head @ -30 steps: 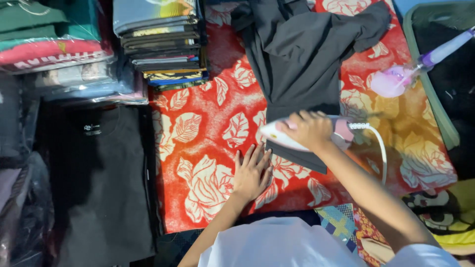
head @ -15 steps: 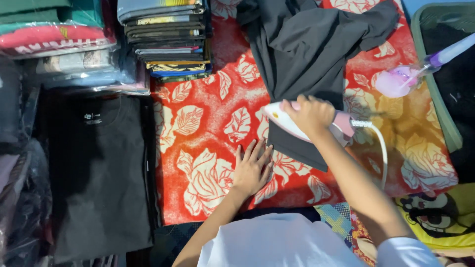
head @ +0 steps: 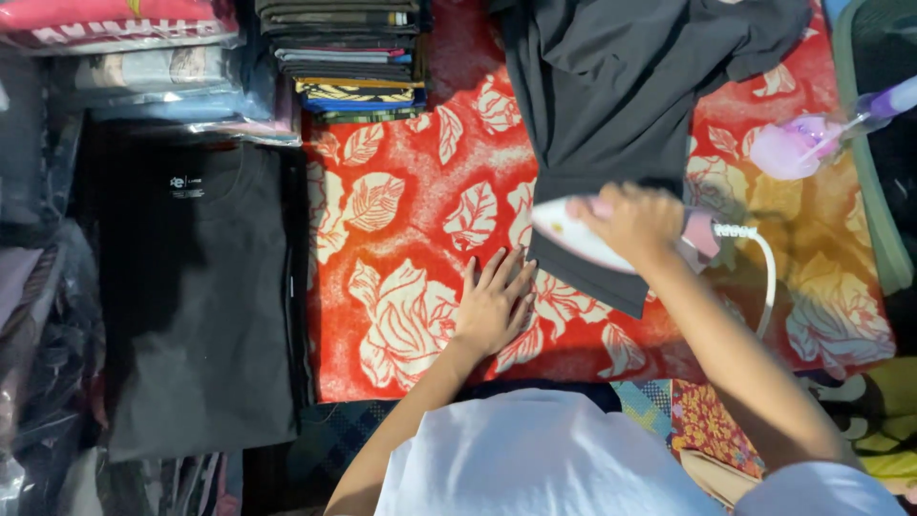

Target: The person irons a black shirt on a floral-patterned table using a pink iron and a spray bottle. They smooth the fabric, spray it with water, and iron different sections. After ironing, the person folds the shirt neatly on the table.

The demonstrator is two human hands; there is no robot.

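Observation:
My right hand (head: pixel 632 220) grips the handle of a white and pink clothes iron (head: pixel 578 239), which rests on the lower part of a dark grey garment (head: pixel 621 86). The garment lies spread over a red blanket with cream leaf and rose patterns (head: pixel 411 210). A white cord (head: pixel 759 263) runs from the iron's rear. My left hand (head: pixel 494 304) lies flat, fingers spread, on the blanket just left of the garment's lower edge.
A folded black shirt (head: pixel 201 296) lies left of the blanket. A stack of folded clothes (head: pixel 349 57) stands at the top, with bagged clothes (head: pixel 143 57) beside it. A pink and purple spray bottle (head: pixel 812 139) lies at right near a green bin edge (head: pixel 864 182).
The iron and my right hand have slid a little up the garment. The view has shifted down and left. My left hand stays flat on the blanket.

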